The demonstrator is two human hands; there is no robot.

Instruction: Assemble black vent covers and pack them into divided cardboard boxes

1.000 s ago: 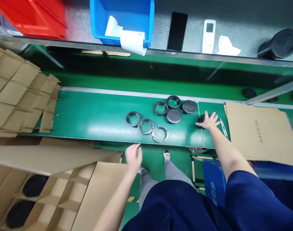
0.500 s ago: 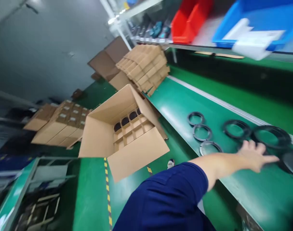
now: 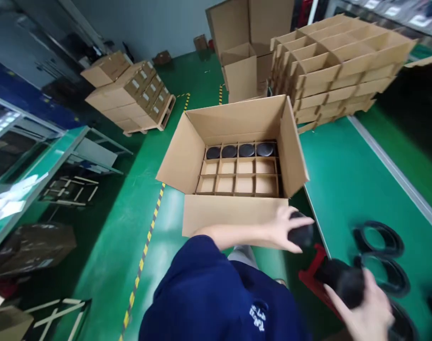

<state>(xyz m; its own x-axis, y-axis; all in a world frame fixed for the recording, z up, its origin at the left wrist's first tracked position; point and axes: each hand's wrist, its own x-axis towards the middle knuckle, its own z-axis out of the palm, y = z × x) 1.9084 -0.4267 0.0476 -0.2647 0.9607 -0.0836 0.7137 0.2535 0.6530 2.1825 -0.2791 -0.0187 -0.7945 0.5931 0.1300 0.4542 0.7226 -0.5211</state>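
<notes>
The person's left hand point(image 3: 282, 229) was beside the near flap point(image 3: 233, 208) of an open cardboard box point(image 3: 240, 136), with its thumb and fingers spread around a dark round piece point(image 3: 301, 232). The fingers gripped it; whether the hand touched the flap could not be told. The right hand point(image 3: 370, 303) was lower and farther to the right, near the edge of the green surface point(image 3: 361, 175). Its fingers were curled around a black cylinder point(image 3: 347, 284), gripping it, though blur hid the exact outline and whether it was one piece or two.

The box stood beside the surface, its flaps spread outward. Inside, a cardboard divider point(image 3: 227, 175) made three rows of four compartments. Four black round pieces point(image 3: 247, 150) sat in the far row, one to a compartment, while pale cardboard showed at the bottom of the two nearer rows.

Two black rings point(image 3: 395, 244) lay near each other on the surface, just beyond the right hand. A red object point(image 3: 313, 274) showed below the left hand, beside the surface edge. Stacked cardboard dividers point(image 3: 337, 76) rose at the surface's far end, and closed cartons point(image 3: 130, 97) stood on a pallet point(image 3: 164, 116) well apart from the box.
</notes>
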